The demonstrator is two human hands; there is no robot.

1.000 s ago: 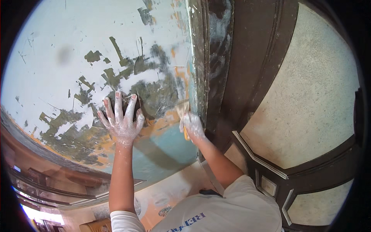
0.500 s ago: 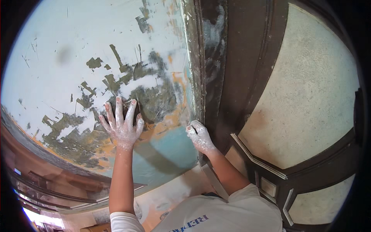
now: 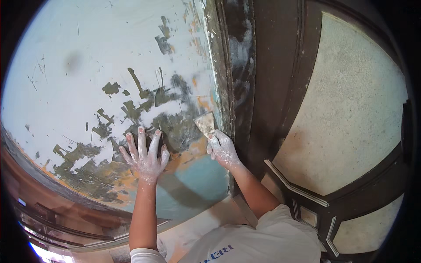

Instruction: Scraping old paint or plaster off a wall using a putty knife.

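My left hand [image 3: 148, 160], dusted white, lies with its fingers spread against the patchy wall [image 3: 105, 57]. Around its fingertips the white coat gives way to dark green-grey patches with orange and blue-green areas. To the right, my right hand [image 3: 224, 150], also white with dust, is closed around a putty knife [image 3: 205, 124]. The knife's flat, stained blade points up and to the left, over the edge of the dark patch close to the wall's right border. Its handle is hidden in my fingers.
A dark wooden door frame [image 3: 226, 79] runs up along the wall's right edge. Further right is dark panelling with a large cream panel [image 3: 342, 105]. Pale moulding strips [image 3: 296, 186] lie at its lower part. A dark ledge [image 3: 66, 230] curves along the lower left.
The putty knife's blade has come into sight, pointing up from my right hand, which has turned. My left hand stays spread on the wall. The whole view has shifted slightly.
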